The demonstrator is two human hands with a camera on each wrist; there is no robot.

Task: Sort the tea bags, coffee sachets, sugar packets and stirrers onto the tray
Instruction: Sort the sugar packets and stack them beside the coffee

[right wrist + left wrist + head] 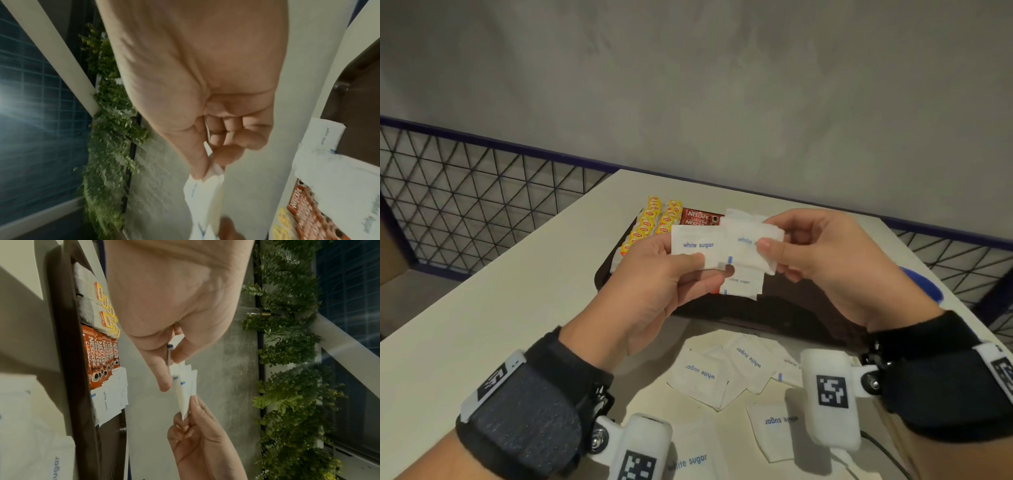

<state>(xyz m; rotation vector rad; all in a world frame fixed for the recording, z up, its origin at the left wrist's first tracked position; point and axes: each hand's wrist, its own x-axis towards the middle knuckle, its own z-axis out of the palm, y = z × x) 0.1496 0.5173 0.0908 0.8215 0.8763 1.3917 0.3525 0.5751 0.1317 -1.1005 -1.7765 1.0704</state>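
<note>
At frame centre in the head view, the left hand (654, 287) and right hand (825, 260) each pinch sugar packets (726, 245), held above the tray (784, 308). Its sugar pile (743, 284) lies directly beneath them, nearer the left hand.

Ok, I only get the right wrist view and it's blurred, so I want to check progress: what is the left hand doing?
Observer: The left hand pinches a stack of held sugar packets above the tray; the right hand pinches the top packet, which overlaps them.
Operator: Any sugar left off the tray?
Observer: Yes, several loose packets lie on the table, on the near side of the tray.
Operator: And the tea?
Observer: The tea bags sit in two rows at the tray's far left, with the coffee sachets right beside them.
</note>
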